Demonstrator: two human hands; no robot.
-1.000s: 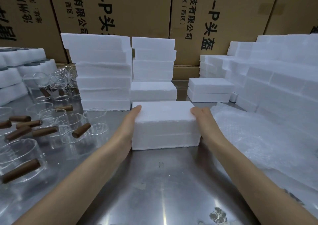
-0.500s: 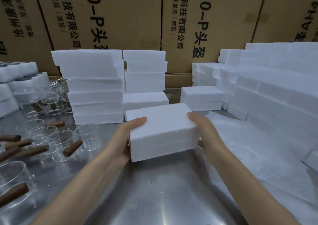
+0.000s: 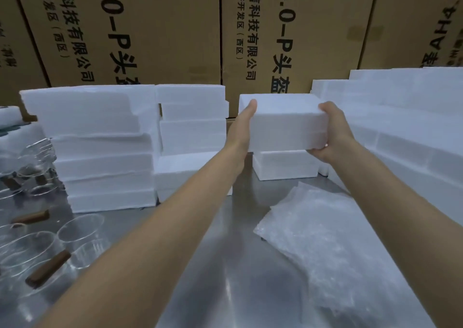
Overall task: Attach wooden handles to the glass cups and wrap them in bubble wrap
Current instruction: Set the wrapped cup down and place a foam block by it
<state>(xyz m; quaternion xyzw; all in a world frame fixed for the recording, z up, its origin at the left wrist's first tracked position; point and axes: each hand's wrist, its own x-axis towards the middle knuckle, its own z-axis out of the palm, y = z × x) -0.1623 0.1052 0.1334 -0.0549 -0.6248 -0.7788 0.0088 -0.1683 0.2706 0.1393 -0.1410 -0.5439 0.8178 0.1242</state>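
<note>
From the head view, both hands carry a white foam box [image 3: 285, 124] in the air above a lower foam box [image 3: 283, 164] that sits on the steel table [image 3: 225, 290]. The left hand [image 3: 241, 129] lies flat against the box's left end with fingers straight, while the right hand [image 3: 330, 132] cups the right end, fingers curled under the bottom edge and thumb over the top. The hold is mostly squeeze from the sides, so I judge the main risk is the light box slipping or tipping if the pressure eases, or landing crooked on the box below and sliding off. Foam edges also crumble easily if pinched hard. The task's own things wait elsewhere: glass cups [image 3: 80, 230] with wooden handles [image 3: 47, 268] crowd the table's left edge, and a sheet of bubble wrap [image 3: 338, 247] lies at right, beneath the right forearm. Taller foam stacks [image 3: 100, 147] stand close on the left and more foam [image 3: 406, 117] banks up on the right, leaving a narrow slot for the set-down; cardboard cartons [image 3: 160, 26] wall off the back.
</note>
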